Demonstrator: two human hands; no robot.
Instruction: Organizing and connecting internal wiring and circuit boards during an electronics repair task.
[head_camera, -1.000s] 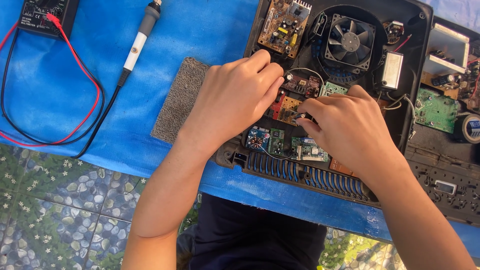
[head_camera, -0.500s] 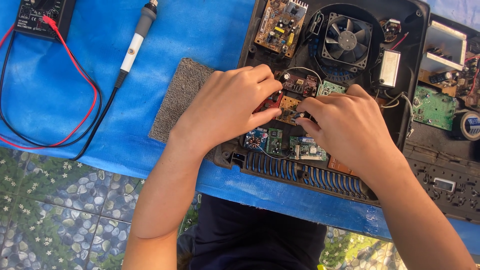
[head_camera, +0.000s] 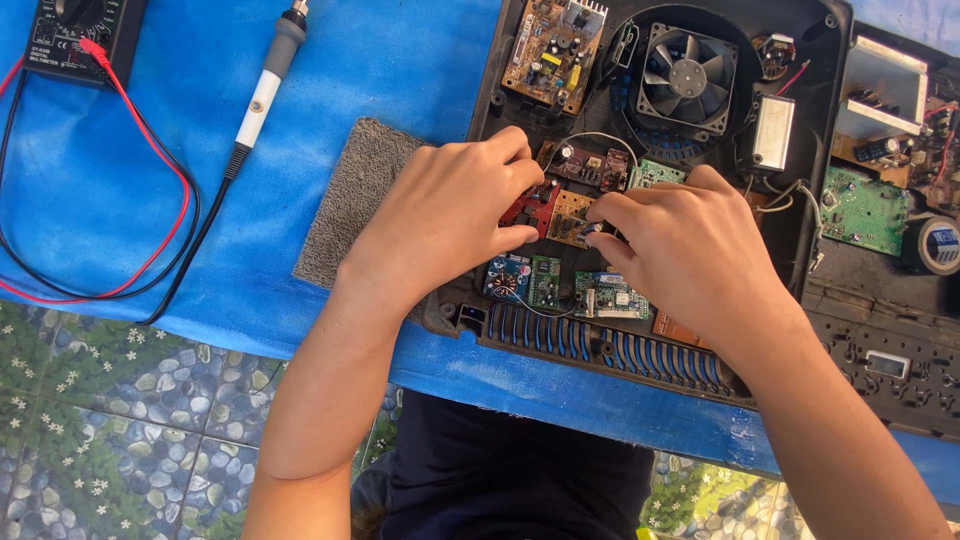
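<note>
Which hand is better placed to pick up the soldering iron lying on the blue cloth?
Probably the left hand: the soldering iron lies on its side of the open device, while the right hand would have to cross over it.

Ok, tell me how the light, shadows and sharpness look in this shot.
Head view: bright, even daylight; soft shadows under the left hand and right hand; the circuit boards and fan are sharp; faint glare on the blue cloth; no motion blur.
</note>
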